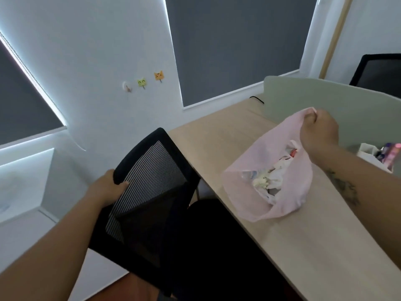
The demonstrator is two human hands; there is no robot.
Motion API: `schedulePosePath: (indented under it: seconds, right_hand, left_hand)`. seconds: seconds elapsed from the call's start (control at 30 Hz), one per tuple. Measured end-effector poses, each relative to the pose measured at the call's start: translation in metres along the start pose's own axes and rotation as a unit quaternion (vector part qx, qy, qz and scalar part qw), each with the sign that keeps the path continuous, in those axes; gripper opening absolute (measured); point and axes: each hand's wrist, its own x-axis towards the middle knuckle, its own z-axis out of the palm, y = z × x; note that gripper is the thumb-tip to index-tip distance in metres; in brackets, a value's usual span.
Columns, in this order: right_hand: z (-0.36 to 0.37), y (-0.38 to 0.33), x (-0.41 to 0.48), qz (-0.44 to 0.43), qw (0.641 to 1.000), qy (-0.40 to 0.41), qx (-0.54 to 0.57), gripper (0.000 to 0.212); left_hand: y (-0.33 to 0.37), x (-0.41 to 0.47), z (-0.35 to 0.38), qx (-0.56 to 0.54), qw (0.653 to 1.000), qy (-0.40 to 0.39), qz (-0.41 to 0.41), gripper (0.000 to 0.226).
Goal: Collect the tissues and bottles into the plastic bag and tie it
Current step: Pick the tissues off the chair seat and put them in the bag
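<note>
Left hand (106,187) clamped on chair back (149,170), just off worktop (282,246) left edge. Right hand (319,131) pinched shut on handle of plastic bag (269,170), mid-worktop, mouth untied, tissues (267,181) inside. Risk: one-handed lift tips bag, spilling contents.

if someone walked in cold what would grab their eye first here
Probably the translucent pink plastic bag sitting open on the pale wooden desk, stuffed with crumpled white tissues, its top edge pinched up by the right hand. Next, the black mesh-backed office chair at the desk's left side, with the left hand gripping its top edge.
</note>
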Motion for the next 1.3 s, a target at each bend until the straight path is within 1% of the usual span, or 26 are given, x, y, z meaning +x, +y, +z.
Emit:
schedulePosePath:
  seconds: [0.1, 0.2, 0.27, 0.33, 0.43, 0.57, 0.67, 0.83, 0.9, 0.97, 1.03, 1.17, 1.2, 1.23, 1.27, 1.3]
  right_hand:
    - [0.002, 0.001, -0.020, 0.004, 0.999, 0.015, -0.046, 0.036]
    - [0.002, 0.005, -0.036, 0.013, 0.996, 0.025, -0.080, 0.035]
    - [0.000, 0.009, -0.046, 0.024, 0.996, 0.035, -0.076, 0.036]
    - [-0.005, 0.012, -0.053, 0.047, 0.996, 0.046, -0.058, 0.036]
    - [-0.015, 0.015, -0.055, 0.075, 0.994, 0.059, -0.045, 0.035]
    - [-0.032, 0.016, -0.050, 0.072, 0.994, 0.068, -0.048, 0.037]
    - [-0.044, 0.017, -0.047, 0.072, 0.995, 0.061, -0.038, 0.037]
    - [-0.067, 0.027, -0.044, 0.082, 0.995, 0.053, -0.009, 0.036]
    - [-0.076, 0.029, -0.042, 0.070, 0.996, 0.046, -0.014, 0.035]
    - [-0.084, 0.030, -0.041, 0.069, 0.997, 0.044, -0.009, 0.035]
    - [-0.090, 0.033, -0.041, 0.075, 0.996, 0.039, 0.008, 0.036]
    - [-0.095, 0.038, -0.043, 0.084, 0.995, 0.032, 0.038, 0.037]
    - [-0.095, 0.039, -0.043, 0.082, 0.995, 0.029, 0.039, 0.037]
    - [-0.095, 0.041, -0.043, 0.083, 0.995, 0.028, 0.038, 0.036]
    - [-0.095, 0.042, -0.041, 0.084, 0.995, 0.028, 0.043, 0.036]
    - [-0.094, 0.044, -0.039, 0.087, 0.994, 0.032, 0.051, 0.036]
  left_hand:
    - [-0.022, -0.001, 0.006, -0.062, 0.996, 0.004, 0.065, 0.046]
    - [-0.032, 0.001, 0.013, -0.082, 0.993, 0.000, 0.082, 0.038]
    - [-0.034, -0.004, 0.018, -0.099, 0.992, 0.002, 0.083, 0.031]
    - [-0.032, -0.016, 0.023, -0.129, 0.988, 0.006, 0.081, 0.030]
    - [-0.023, -0.039, 0.034, -0.181, 0.982, 0.015, 0.055, 0.031]
    - [0.003, -0.080, 0.055, -0.238, 0.970, 0.029, 0.026, 0.039]
    - [0.032, -0.115, 0.072, -0.252, 0.966, 0.054, -0.002, 0.052]
    - [0.088, -0.168, 0.104, -0.289, 0.953, 0.066, -0.070, 0.065]
    - [0.113, -0.186, 0.115, -0.298, 0.948, 0.058, -0.097, 0.069]
    - [0.138, -0.200, 0.128, -0.298, 0.945, 0.054, -0.121, 0.071]
    - [0.159, -0.214, 0.143, -0.328, 0.934, 0.056, -0.132, 0.072]
    - [0.178, -0.224, 0.163, -0.374, 0.912, 0.061, -0.159, 0.071]
    - [0.180, -0.224, 0.160, -0.359, 0.918, 0.056, -0.160, 0.074]
    - [0.178, -0.223, 0.155, -0.318, 0.934, 0.055, -0.151, 0.079]
    - [0.176, -0.220, 0.149, -0.254, 0.956, 0.073, -0.128, 0.086]
    - [0.175, -0.216, 0.141, -0.190, 0.973, 0.107, -0.082, 0.093]
